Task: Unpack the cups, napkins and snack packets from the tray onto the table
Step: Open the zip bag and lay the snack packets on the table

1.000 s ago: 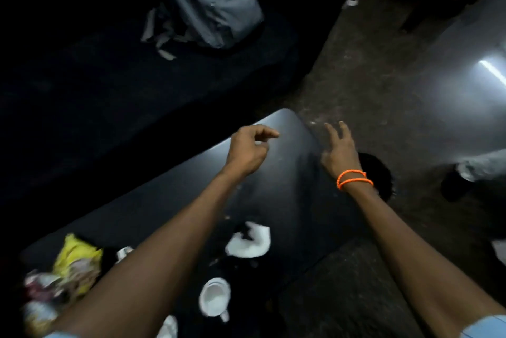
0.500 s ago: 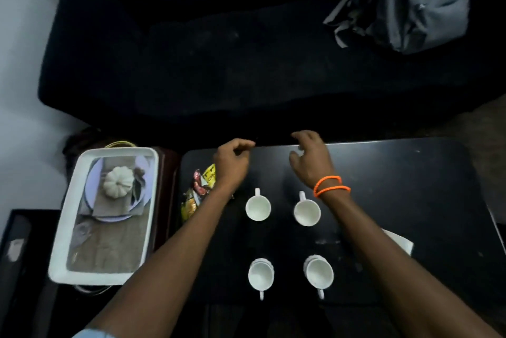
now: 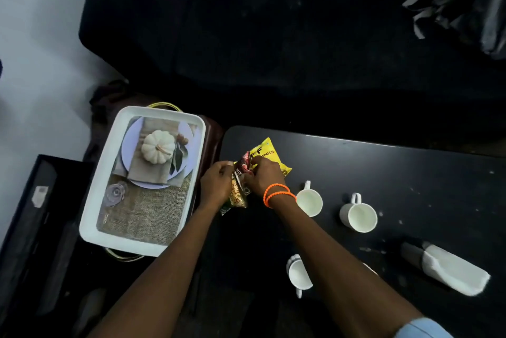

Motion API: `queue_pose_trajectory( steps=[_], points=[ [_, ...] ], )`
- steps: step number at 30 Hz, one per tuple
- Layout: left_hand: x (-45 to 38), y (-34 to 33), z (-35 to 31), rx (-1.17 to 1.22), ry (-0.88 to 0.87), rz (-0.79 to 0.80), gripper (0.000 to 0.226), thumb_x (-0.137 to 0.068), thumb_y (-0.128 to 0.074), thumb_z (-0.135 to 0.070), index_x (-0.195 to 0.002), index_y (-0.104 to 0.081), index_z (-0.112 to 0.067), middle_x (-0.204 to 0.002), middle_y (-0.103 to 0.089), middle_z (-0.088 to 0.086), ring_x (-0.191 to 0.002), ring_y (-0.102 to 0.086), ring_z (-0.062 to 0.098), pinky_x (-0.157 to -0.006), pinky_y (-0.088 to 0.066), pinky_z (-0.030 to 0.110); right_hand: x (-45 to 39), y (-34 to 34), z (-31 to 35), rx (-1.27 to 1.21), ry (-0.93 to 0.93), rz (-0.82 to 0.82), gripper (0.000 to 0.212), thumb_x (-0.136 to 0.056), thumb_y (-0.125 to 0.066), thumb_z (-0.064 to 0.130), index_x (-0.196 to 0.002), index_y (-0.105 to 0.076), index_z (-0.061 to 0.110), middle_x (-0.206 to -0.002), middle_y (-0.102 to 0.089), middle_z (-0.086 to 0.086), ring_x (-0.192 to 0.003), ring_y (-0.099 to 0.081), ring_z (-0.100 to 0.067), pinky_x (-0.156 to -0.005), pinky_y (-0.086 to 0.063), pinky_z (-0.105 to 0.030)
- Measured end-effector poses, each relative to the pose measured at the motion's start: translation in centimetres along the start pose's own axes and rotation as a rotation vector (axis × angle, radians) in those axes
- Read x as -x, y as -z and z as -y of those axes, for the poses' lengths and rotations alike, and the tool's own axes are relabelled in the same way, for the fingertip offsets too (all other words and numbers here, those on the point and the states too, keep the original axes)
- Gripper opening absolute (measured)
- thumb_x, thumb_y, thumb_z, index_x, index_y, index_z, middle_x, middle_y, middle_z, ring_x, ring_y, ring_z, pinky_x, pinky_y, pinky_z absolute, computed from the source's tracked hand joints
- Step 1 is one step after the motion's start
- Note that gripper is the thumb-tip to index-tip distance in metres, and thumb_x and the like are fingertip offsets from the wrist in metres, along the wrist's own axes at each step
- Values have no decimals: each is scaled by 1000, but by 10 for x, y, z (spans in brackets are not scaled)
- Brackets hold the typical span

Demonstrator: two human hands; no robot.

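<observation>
Table [image 3: 383, 173]: black, smooth, semi-glossy (scuffed white). Cups [image 3: 358, 217]: glossy white ceramic. Snack packets [image 3: 269, 155]: shiny plastic film. Tray [image 3: 90, 217]: smooth white rim, printed base.

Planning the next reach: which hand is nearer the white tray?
Left. The left hand sits just beside the white tray's right rim, gripping the snack packets; the right hand lies beyond them, farther away.
</observation>
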State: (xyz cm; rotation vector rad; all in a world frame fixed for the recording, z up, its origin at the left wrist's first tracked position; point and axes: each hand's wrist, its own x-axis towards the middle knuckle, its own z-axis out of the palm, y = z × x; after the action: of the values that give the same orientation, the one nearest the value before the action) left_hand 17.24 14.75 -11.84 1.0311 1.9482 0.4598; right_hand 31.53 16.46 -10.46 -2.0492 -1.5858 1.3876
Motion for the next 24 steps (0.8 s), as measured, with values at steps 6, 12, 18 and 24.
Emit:
queue_pose_trajectory(
  steps=[6,12,18,24],
  points=[
    [5,-4,16,-7,-106,-39,28,-106,-53,-32,-110,-73,-12,-112,-73,11,-107,-66,29,-94,-51,40,-8,11,-5,-59,14,-30,33,-81,-77,15,-114,-76,12,-106,-78,-10,-97,-73,-27,-89,-58,-33],
    [0,-4,12,-15,-72,-115,33,-108,-51,-31,-121,-69,-7,-121,-70,16,-114,-64,34,-89,-39,29,2,79,-27,-638,-95,-219,29,-83,-79,2,-111,-71,2,-89,-74,-11,-85,-73,-32,-83,-62,-56],
    [-8,-31,-41,-17,-178,-182,23,-103,-58,-19,-113,-74,-5,-118,-70,18,-112,-63,35,-89,-38,29,12,129,-70,-1153,-481,-563,52,-83,-77,-4,-130,-56,1,-113,-71,-22,-103,-71,-41,-89,-60,-52],
    [-15,-91,-117,-113,-368,83,20,-100,-62,-18,-114,-75,-12,-117,-68,11,-107,-66,28,-92,-47,27,18,138,-102,-1109,-727,-429,39,-79,-80,-5,-112,-63,-11,-114,-71,-29,-101,-73,-41,-87,-62,-46]
  ],
)
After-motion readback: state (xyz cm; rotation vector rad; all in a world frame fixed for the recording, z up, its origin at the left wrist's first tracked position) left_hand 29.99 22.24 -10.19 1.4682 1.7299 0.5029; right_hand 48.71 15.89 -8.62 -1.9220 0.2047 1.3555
